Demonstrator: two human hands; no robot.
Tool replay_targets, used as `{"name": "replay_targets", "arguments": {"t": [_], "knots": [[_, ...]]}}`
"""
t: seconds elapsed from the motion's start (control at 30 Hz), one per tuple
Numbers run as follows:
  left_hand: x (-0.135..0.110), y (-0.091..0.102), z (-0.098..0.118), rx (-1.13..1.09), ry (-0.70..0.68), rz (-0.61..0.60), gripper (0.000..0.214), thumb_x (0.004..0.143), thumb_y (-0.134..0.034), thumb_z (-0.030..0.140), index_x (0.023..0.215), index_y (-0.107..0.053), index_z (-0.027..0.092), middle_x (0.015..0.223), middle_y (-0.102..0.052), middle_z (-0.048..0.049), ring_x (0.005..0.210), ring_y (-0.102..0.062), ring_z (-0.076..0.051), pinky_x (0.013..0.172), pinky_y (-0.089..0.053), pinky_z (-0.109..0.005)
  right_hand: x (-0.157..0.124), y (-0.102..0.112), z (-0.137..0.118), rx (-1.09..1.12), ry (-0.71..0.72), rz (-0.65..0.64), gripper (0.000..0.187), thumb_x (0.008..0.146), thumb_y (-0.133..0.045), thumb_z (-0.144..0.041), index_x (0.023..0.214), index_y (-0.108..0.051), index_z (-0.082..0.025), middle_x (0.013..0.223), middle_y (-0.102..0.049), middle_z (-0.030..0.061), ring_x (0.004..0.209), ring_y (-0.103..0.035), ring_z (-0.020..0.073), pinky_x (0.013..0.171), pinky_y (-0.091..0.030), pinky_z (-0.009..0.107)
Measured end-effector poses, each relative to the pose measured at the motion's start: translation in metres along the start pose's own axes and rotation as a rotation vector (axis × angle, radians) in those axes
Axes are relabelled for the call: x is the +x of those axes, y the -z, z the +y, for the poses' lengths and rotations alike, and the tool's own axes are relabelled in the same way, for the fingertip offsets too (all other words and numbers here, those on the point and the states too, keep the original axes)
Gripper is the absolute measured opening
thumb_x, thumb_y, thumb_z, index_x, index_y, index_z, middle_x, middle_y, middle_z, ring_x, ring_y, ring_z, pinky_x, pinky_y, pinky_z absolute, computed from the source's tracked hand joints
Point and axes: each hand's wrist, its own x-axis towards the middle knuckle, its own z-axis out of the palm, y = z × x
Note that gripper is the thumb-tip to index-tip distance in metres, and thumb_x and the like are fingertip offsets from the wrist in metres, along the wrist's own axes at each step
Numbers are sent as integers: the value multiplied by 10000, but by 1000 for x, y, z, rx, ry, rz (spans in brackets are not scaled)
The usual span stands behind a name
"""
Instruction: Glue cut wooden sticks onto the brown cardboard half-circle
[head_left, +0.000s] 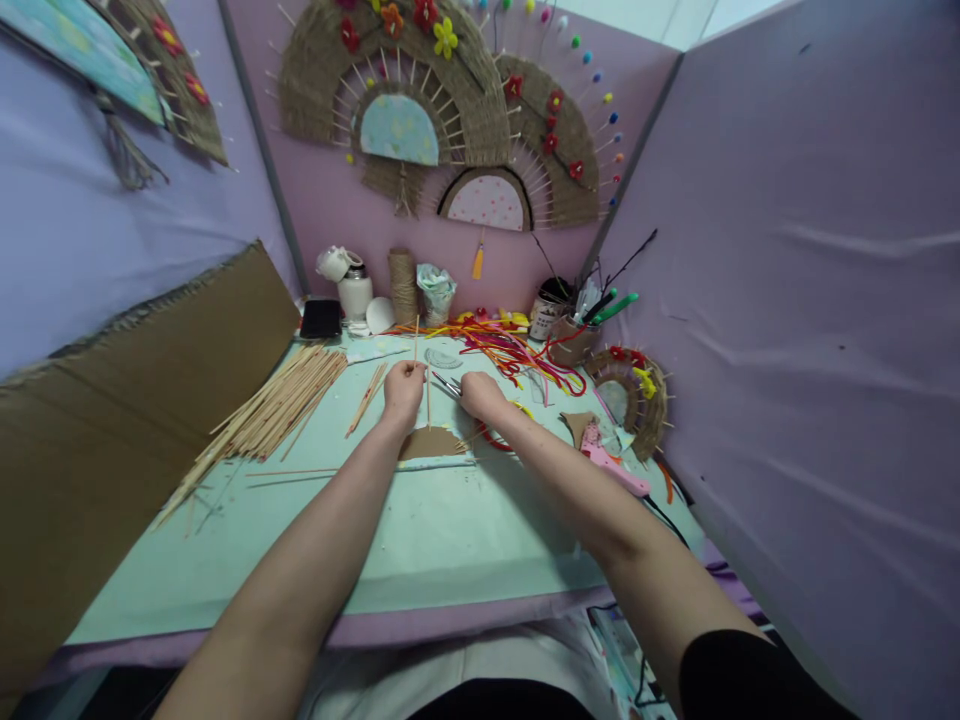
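Nearest the lens is a strip of white garment along the bottom edge, cut off by the frame. A dark sleeve (pixel 739 680) covers the right upper arm. Both bare forearms run up to mid-table.

The left hand (pixel 403 386) is closed in a pinch on a thin stick (pixel 428 400), held roughly upright. Its fingertips are hidden behind the knuckles. The stick's lower end drops to the brown cardboard semicircle (pixel 431 443), which lies flat on the mint table mat (pixel 450 540) just in front of the hands. Contact between the two cannot be made out. A sliver of stick also shows above the hand, and it may or may not be the same piece.

The right hand (pixel 481 394) is curled tight round a small metal tool (pixel 447 383), either scissors or cutters. Only the pointed end shows and the handles are buried in the fist. The tip lies between the two hands, near the stick.

Outward:
- A few loose sticks (pixel 367 396) lie just left of the left hand.
- A large stick bundle (pixel 274 410) is fanned out further left.
- A tangle of red, yellow and orange pipe cleaners (pixel 514 352) sits behind the right hand.
- A pink glue gun (pixel 609 460) lies to the right, partly behind the forearm.
- A small woven fan (pixel 639 398) lies beyond it, by the partition.
- A twine spool (pixel 403 284) and some jars stand at the back wall, their contents too small to read.
- A cardboard sheet (pixel 150 400) leans at far left, its end out of frame.
- The woven wall fans (pixel 397 90) above are cropped at the top.
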Motion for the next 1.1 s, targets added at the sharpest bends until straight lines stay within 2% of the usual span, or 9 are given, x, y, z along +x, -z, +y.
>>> {"name": "replay_targets", "arguments": {"t": [0.33, 0.8, 1.1], "knots": [[2, 0, -1, 26, 5, -4, 151, 762, -547, 289, 775, -639, 169, 668, -631, -4, 622, -550, -140, 601, -427, -245, 1, 1, -7, -33, -32, -40, 337, 882, -527, -133, 1181, -680, -106, 1116, -705, 215, 1053, -679, 262, 833, -492, 265], [4, -2, -8, 9, -44, -26, 148, 744, -570, 312, 730, -630, 177, 632, -622, -4, 642, -561, -154, 622, -430, -257, -4, 8, -3, -87, -6, -40, 381, 904, -453, -81, 1222, -655, -134, 1198, -679, 187, 1123, -649, 243, 873, -495, 275], [3, -2, -6, 0, -24, -40, 123, 731, -560, 284, 735, -626, 180, 630, -615, 3, 642, -563, -154, 626, -427, -256, -3, 8, -2, -98, 58, -21, 348, 921, -437, -112, 1172, -674, -154, 1179, -683, 170, 1126, -638, 256, 868, -492, 303]]}}
